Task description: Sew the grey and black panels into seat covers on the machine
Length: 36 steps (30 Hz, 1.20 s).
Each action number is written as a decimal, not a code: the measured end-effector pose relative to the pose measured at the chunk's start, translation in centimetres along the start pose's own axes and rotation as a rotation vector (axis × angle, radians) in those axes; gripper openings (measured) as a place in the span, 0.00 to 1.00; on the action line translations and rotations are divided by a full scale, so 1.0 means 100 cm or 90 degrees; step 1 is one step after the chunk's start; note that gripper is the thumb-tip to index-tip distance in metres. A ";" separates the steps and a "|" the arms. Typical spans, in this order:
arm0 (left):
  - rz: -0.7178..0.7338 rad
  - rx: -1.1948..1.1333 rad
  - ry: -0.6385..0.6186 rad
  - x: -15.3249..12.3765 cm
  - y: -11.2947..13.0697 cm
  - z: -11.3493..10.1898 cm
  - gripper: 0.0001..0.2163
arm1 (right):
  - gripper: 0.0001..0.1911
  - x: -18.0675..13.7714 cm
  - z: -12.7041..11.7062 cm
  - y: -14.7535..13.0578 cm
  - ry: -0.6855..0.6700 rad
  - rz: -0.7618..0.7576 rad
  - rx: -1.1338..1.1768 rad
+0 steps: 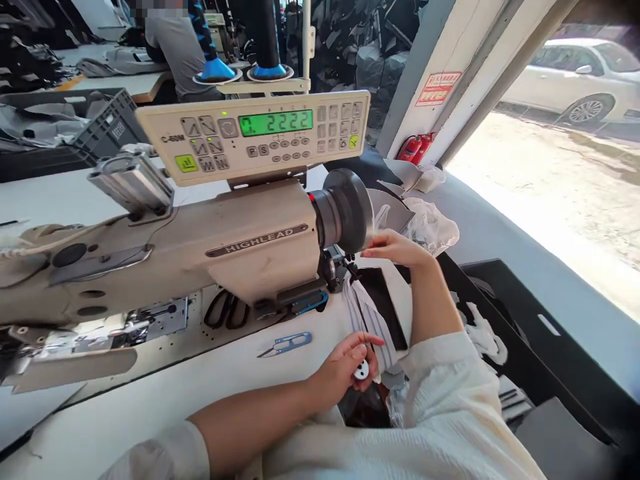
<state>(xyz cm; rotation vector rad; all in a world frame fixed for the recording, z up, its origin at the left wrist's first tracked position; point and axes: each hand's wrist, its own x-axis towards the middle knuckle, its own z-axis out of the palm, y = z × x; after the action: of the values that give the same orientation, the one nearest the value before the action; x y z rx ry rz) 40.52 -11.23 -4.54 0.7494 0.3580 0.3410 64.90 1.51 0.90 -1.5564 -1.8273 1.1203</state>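
The disc [361, 371], white with dark holes, is in the left hand [345, 371], low in front of the person, beside the table's [210, 393] near edge. The left fingers are curled around it, with the index finger extended; this grip appears to secure the disc by its edge, leaving its face exposed. The face points upward toward the wearer. The disc is short, its axis running through that face; the exact tilt cannot be told.

The right hand [397, 248] is raised at the wheel [350, 210], fingers bent toward the lower rim. Contact, and whether anything is pinched, cannot be told. The wheel sits at the machine's [260, 233] end, presumably for easy reach; its axle runs along the arm.

Snips [293, 342] lie flat on the table, blades pointing left, loop right, probably parked within reach.
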 end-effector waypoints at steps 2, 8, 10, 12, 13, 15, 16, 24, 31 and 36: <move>-0.054 -0.044 -0.044 -0.001 -0.001 0.003 0.25 | 0.20 0.004 0.004 0.003 0.050 0.009 -0.002; -0.165 -0.101 -0.108 -0.009 0.000 0.006 0.24 | 0.21 0.004 0.009 0.008 0.023 0.039 0.028; -0.173 -0.095 -0.109 -0.010 0.001 0.006 0.24 | 0.21 0.002 0.011 0.005 0.063 0.042 0.026; -0.177 -0.091 -0.108 -0.010 0.001 0.006 0.24 | 0.19 0.001 0.012 0.003 0.060 0.049 0.014; -0.174 -0.092 -0.108 -0.009 0.001 0.006 0.24 | 0.19 0.001 0.013 0.003 0.031 0.047 0.013; -0.162 -0.095 -0.111 -0.007 0.001 0.005 0.24 | 0.20 0.001 0.014 0.003 0.007 0.029 0.031; -0.158 -0.096 -0.115 -0.006 0.000 0.004 0.24 | 0.22 0.002 0.014 0.004 0.023 0.021 0.037; -0.162 -0.089 -0.122 -0.002 -0.001 -0.001 0.25 | 0.21 0.007 0.015 0.010 0.009 0.011 0.069; -0.164 -0.087 -0.127 -0.003 0.001 -0.001 0.24 | 0.21 0.005 0.015 0.005 0.025 0.022 0.043; -0.172 -0.089 -0.137 0.002 -0.001 -0.003 0.24 | 0.26 0.007 0.012 0.003 0.075 0.030 0.021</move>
<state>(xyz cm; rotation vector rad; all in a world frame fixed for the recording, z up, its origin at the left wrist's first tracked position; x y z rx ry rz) 40.52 -11.01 -4.85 0.5858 0.2250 0.0291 63.95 1.87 -0.15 -1.6187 -1.6961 1.0512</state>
